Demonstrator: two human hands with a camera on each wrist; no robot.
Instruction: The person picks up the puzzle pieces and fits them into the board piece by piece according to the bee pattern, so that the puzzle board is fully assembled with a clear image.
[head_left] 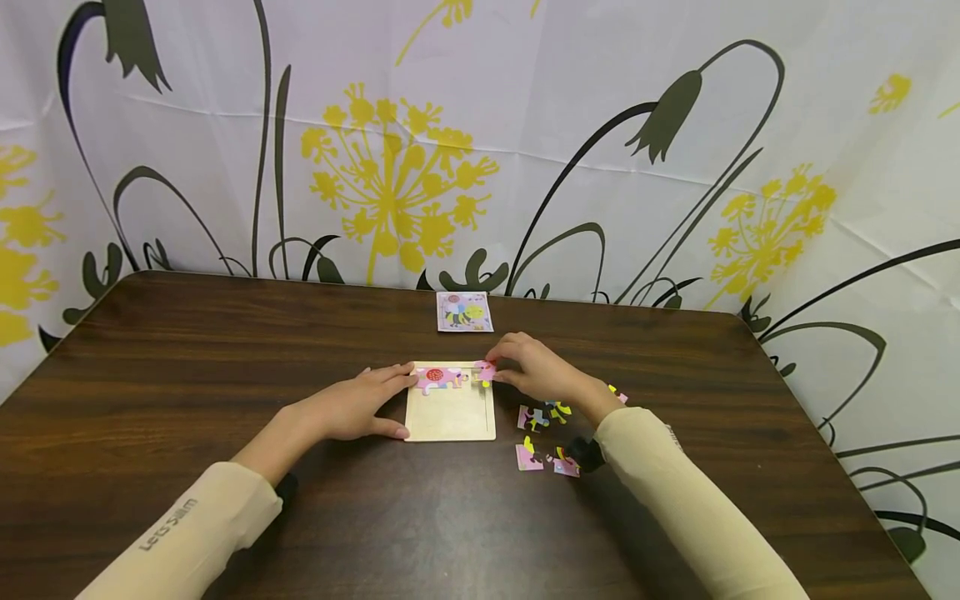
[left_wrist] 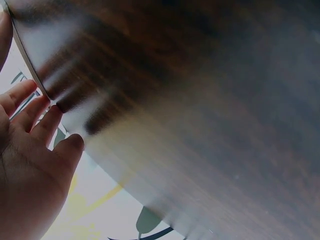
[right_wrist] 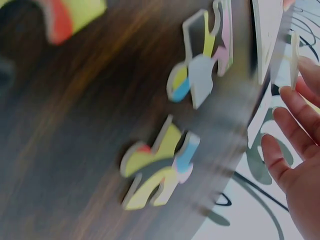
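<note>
In the head view a shallow wooden puzzle tray [head_left: 450,421] lies flat on the table. Joined pink puzzle pieces [head_left: 435,379], one with a red round pattern, sit along its top edge from the left corner. My left hand [head_left: 348,408] rests at the tray's left side, fingertips on the upper corner and thumb by the lower one. Above the tray's top right corner, my right hand [head_left: 540,368] pinches a pink puzzle piece [head_left: 484,372] between thumb and fingers. The right wrist view shows that puzzle piece [right_wrist: 294,57] edge-on at the fingertips.
Several loose puzzle pieces [head_left: 536,417] are scattered right of the tray, some under the right forearm. A yellow and black piece [right_wrist: 155,172] is close in the right wrist view. Behind the tray lies a square picture card [head_left: 465,313]. A patterned cloth [head_left: 570,100] hangs behind the table.
</note>
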